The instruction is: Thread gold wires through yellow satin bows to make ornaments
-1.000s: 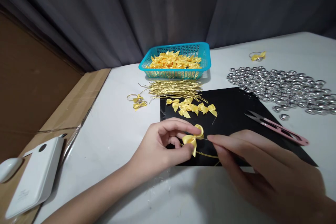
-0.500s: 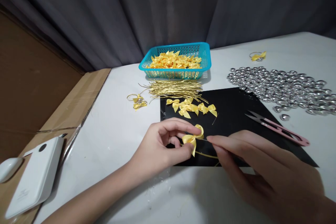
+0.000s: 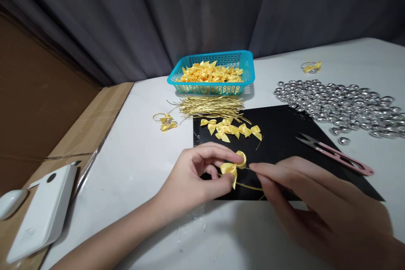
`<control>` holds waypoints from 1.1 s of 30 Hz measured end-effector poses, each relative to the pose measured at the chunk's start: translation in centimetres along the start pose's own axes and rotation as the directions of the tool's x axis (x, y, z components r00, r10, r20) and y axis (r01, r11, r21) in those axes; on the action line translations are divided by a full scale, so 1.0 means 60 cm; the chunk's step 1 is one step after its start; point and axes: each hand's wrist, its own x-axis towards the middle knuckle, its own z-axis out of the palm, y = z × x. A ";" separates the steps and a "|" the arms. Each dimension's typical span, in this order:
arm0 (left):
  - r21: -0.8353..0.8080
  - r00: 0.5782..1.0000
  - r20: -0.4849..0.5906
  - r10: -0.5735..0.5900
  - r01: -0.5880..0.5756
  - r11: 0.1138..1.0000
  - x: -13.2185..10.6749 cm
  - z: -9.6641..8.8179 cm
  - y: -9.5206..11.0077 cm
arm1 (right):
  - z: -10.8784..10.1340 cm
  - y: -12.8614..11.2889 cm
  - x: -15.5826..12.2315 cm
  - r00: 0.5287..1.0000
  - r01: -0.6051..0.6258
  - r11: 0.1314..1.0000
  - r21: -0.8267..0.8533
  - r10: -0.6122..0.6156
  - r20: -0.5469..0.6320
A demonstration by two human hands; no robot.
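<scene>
Between the thumb and fingers of my left hand is a yellow ribbon bow, held over the black sheet. My right hand, just to its right, pinches the end of a thin strand that runs to the bow. A gold tie curves below the bow toward my right fingers; how it joins the bow is hidden. Several loose yellow bows lie beyond my hands on the sheet, below a bundle of gold ties.
A blue basket of yellow bows stands at the back. Pink-handled thread snips lie right, before a pile of silver heart-shaped pieces. Bows with gold loops sit left, another back right. A white power bank rests on cardboard.
</scene>
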 end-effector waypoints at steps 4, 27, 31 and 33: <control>0.038 1.000 0.005 0.011 -0.012 0.999 -0.004 0.002 0.003 | -0.002 0.001 -0.004 0.998 0.055 0.997 0.052 -0.057 0.036; 0.005 1.000 -0.007 -0.007 0.007 1.000 -0.001 0.000 0.002 | 0.000 -0.002 0.005 1.000 -0.012 1.000 -0.004 0.012 -0.008; 0.007 1.000 -0.011 -0.005 0.005 1.000 -0.001 0.000 0.002 | 0.000 -0.002 0.007 1.000 -0.026 0.999 0.024 0.026 -0.014; 0.009 1.000 -0.010 -0.007 0.007 1.000 -0.002 0.000 0.003 | -0.001 -0.003 0.007 0.999 -0.018 0.999 0.027 0.019 -0.031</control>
